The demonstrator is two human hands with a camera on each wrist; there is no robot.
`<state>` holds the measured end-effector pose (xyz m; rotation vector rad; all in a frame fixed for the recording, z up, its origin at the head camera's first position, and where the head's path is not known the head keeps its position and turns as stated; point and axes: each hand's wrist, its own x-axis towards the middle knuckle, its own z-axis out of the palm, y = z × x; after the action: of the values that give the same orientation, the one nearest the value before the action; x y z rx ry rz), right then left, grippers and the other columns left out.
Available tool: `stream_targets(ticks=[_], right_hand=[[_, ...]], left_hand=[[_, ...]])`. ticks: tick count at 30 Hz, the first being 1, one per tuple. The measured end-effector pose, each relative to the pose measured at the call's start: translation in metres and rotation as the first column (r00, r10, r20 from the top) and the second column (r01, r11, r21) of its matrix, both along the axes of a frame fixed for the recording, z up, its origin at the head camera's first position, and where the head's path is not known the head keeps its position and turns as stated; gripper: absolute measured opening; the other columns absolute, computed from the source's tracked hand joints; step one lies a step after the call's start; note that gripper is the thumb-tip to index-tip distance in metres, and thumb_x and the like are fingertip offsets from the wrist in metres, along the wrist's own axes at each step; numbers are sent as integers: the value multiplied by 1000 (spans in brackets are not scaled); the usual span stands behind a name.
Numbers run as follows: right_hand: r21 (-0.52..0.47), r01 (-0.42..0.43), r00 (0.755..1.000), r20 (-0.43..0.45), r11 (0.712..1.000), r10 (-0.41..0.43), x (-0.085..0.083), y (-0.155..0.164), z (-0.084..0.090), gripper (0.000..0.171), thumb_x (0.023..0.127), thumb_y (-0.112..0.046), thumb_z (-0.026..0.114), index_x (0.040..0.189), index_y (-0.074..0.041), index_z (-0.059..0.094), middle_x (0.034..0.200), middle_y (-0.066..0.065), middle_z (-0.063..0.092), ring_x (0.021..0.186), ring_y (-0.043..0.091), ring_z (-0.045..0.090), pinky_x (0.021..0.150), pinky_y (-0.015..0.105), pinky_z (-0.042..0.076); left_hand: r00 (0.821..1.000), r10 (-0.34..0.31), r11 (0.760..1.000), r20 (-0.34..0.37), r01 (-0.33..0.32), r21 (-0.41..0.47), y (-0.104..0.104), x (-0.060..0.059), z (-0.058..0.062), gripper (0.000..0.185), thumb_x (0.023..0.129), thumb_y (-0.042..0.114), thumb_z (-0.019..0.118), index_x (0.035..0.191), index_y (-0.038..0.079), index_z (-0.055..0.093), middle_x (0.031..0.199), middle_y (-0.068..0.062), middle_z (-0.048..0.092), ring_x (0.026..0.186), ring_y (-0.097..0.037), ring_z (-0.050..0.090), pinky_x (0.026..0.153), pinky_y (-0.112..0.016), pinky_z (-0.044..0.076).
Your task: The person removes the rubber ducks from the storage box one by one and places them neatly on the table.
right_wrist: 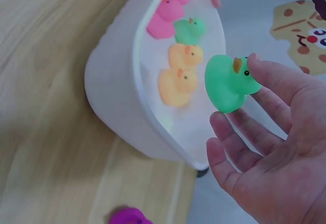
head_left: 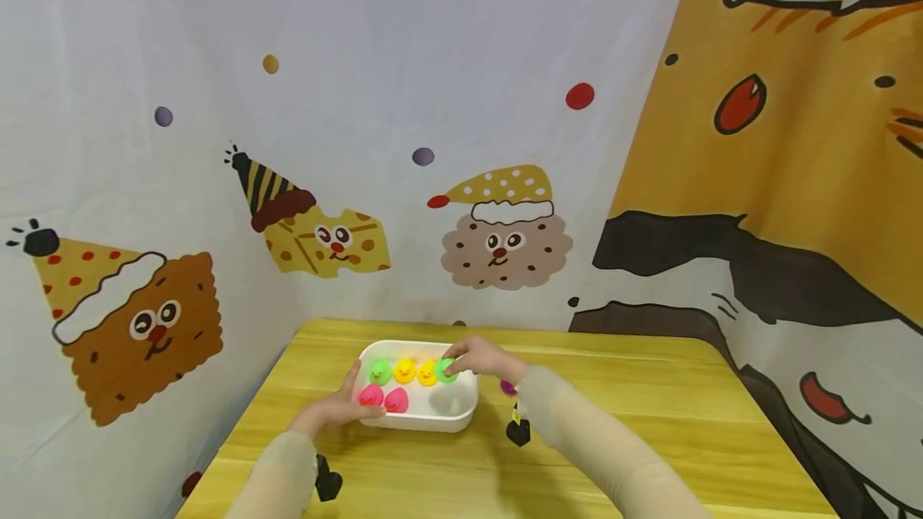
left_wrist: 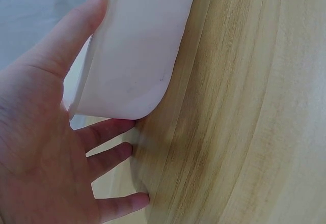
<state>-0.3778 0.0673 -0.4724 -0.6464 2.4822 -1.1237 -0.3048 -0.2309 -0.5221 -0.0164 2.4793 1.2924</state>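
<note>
My right hand (head_left: 481, 356) pinches a green rubber duck (right_wrist: 223, 84) between thumb and fingertips, above the right part of a white plastic bin (head_left: 418, 424). Inside the bin are another green duck (right_wrist: 190, 30), two yellow ducks (right_wrist: 176, 86) and two pink ducks (right_wrist: 167, 17). At the bin's left front corner rests my left hand (left_wrist: 46, 142). Its straight thumb lies along the rim, and its fingers spread beside the end wall, with a fingertip touching near the bottom. Part of the held duck is hidden by my right hand in the head view.
A purple toy (head_left: 508, 387) lies on the wooden table (head_left: 649, 423) right of the bin, partly hidden by my right sleeve. Behind the table hangs a white cloth (head_left: 346, 102) with cartoon prints. Black devices (head_left: 517, 429) sit at both wrists.
</note>
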Motion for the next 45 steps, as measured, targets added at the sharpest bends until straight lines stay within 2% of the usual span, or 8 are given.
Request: stream_targets(ticks=[10,13,17,21,26,36,42,45], right_hand=[[21,44,999,24,999,-44,-3,31,13,33,85,-25,75,114,-10,70,112,3,67,98,19,61,80,42,53],[10,41,999,21,999,-41,-2,42,16,33,85,-23,75,115,-9,70,114,5,66,97,20,62,81,43,52],[-9,61,998,21,998,-60,-1,57,18,33,84,-22,75,114,-8,70,115,6,66,96,19,62,85,50,51],[-1,76,997,11,997,-76,-1,72,18,32,85,-22,75,113,-9,70,115,6,66,96,19,62,84,49,51],[20,73,997,2,997,-73,3,88,19,27,84,-21,75,109,-8,71,115,6,66,97,20,60,81,48,52],[4,95,995,12,995,-95,6,124,18,27,86,-19,73,110,-6,70,118,8,64,97,20,61,80,50,51],[16,95,995,-45,995,-94,5,146,11,28,85,-15,73,110,-2,70,119,14,64,100,26,59,73,46,52],[20,122,992,-42,992,-121,6,155,8,27,84,-14,73,109,-2,71,120,16,63,103,29,57,71,43,51]], left_hand=[[1000,-2,1000,-2,2,13,-3,-3,-7,121,79,40,78,152,5,-12,153,-33,4,134,-54,16,106,-71,14],[1000,-3,1000,9,3,23,-6,-7,-12,125,76,43,79,153,8,-13,155,-30,2,136,-51,14,108,-69,13],[1000,8,999,23,-9,52,-10,-14,-22,129,72,45,82,154,11,-11,157,-25,1,138,-48,14,108,-69,11],[1000,18,997,22,-20,72,-13,-20,-27,131,69,46,83,154,9,-9,157,-26,2,137,-50,15,107,-71,11],[1000,17,997,22,-19,72,-12,-17,-24,129,71,47,82,154,12,-11,158,-25,1,138,-48,14,108,-69,10],[999,-45,999,-10,45,29,-7,-8,-12,127,76,48,77,152,8,-16,155,-29,-2,135,-52,10,107,-71,11],[1000,-26,999,8,26,32,-4,-4,-6,121,80,39,77,152,5,-15,154,-31,-1,135,-52,13,107,-69,13],[1000,-21,999,14,20,40,-3,-3,-5,118,82,34,76,152,5,-15,154,-31,-1,135,-51,14,107,-69,13]])
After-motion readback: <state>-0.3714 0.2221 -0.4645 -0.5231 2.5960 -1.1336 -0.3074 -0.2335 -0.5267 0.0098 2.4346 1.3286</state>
